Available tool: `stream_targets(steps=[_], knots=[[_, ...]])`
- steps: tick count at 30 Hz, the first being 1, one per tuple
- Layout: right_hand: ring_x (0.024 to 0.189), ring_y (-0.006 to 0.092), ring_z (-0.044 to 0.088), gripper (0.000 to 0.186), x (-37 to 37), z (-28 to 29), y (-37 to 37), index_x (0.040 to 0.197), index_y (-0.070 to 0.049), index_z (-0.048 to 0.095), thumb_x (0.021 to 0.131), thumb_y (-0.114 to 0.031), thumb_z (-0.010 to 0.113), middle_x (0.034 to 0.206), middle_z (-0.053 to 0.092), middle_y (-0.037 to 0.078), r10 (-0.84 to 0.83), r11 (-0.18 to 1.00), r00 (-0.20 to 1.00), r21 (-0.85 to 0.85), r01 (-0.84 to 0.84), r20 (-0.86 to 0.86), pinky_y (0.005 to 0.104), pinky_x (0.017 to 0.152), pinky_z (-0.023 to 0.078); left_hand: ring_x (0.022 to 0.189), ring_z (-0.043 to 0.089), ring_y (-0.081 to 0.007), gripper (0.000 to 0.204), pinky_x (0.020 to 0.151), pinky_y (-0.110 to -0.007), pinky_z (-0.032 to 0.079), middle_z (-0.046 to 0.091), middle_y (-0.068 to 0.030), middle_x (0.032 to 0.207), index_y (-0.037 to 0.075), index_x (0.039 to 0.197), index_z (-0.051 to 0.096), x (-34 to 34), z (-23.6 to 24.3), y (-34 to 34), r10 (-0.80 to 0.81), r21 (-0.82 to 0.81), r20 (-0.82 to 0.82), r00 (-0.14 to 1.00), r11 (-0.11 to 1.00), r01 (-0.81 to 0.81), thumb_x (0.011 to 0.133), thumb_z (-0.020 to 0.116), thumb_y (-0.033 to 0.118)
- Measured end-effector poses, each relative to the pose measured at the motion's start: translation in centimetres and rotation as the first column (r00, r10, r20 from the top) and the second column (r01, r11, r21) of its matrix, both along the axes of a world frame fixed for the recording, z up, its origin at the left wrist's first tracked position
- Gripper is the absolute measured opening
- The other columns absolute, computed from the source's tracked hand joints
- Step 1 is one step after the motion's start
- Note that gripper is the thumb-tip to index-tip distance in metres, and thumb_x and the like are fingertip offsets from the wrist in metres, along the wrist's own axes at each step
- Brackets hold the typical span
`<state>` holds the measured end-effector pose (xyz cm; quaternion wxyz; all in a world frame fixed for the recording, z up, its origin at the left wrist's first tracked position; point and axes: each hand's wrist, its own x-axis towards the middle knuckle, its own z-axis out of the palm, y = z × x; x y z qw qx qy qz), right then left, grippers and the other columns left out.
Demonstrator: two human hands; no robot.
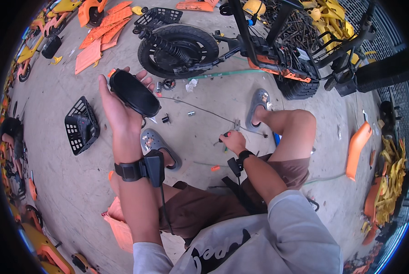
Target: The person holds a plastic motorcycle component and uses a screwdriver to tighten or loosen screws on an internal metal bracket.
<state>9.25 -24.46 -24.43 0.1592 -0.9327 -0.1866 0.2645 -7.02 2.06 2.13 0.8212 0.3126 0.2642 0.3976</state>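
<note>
Left hand (117, 107) gripping black oval cover (134, 92), left of centre; right hand (233, 140) clutching red-handled pliers (229, 132) against thin cable (200, 108), mid-frame.

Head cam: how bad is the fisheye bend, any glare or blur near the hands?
Head view: strong barrel bend with a dark vignette at the rim; flat daylight, soft shadows, no glare. The left hand holding the black oval part and the right hand on the pliers are sharp.

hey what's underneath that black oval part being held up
The left hand lies under the black oval part, palm and fingers cupping it. Below that is bare concrete floor. The part's underside is covered by the palm, so it cannot be seen.
</note>
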Motion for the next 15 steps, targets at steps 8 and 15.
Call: stream_targets(steps=[8, 15], knots=[[0.088, 0.0349, 0.067, 0.045, -0.2, 1.1, 1.0, 0.087, -0.006, 0.071, 0.070, -0.047, 0.066, 0.090, 0.071, 0.017, -0.053, 0.998, 0.999, -0.030, 0.052, -0.009, 0.0412, 0.078, 0.052, 0.093, 0.063, -0.0347, 0.066, 0.086, -0.048, 0.052, 0.062, -0.0255, 0.109, 0.001, 0.122, 0.052, -0.5, 0.4, -0.1, 0.008, -0.028, 0.002, 1.000, 1.000, -0.007, 0.099, 0.028, 0.058], [0.074, 0.0279, 0.068, 0.039, 2.1, 2.1, 2.8, 0.078, -0.007, 0.071, 0.071, -0.045, 0.065, 0.075, 0.071, 0.011, -0.223, 0.967, 0.968, 0.103, 0.235, -0.114, 0.0378, 0.073, 0.054, 0.087, 0.064, -0.0335, 0.066, 0.082, -0.047, 0.052, 0.062, -0.0240, 0.104, 0.002, 0.121, 0.049, -0.2, 0.0, 0.3, 0.038, -0.044, 0.059, 0.998, 0.998, -0.035, 0.098, 0.028, 0.060]])
